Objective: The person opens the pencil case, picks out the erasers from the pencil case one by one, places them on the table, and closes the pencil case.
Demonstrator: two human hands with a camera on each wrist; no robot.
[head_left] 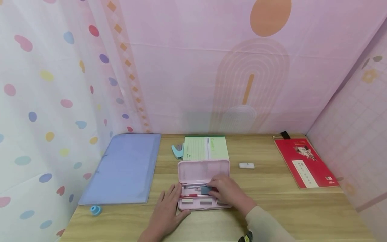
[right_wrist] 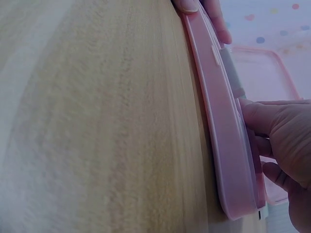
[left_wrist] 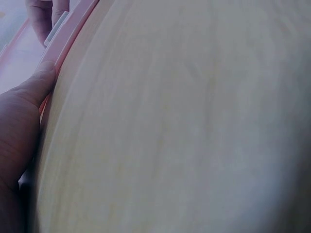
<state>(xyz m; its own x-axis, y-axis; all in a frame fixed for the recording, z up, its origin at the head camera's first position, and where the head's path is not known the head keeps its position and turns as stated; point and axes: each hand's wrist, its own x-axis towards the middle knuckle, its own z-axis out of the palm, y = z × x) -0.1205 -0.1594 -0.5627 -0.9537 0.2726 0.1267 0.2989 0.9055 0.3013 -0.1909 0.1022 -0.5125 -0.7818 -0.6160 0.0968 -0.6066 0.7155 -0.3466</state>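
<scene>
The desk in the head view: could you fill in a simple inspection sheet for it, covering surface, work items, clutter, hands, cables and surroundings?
Surface: wood-grain tabletop.
Job's things: pink pencil case, lid raised; inside, a red pen, a blue-grey block and pale blocks.
Clutter: blue folder at left, small blue object near its front edge; green notepad behind the case; white block, red booklet and black clip to the right.
Grippers: none, bare hands; left hand rests against the case's left side; right hand seems to pinch the blue-grey block.
Cables: nothing seen.
Surroundings: pink patterned backdrop; spotted curtain at left.
</scene>
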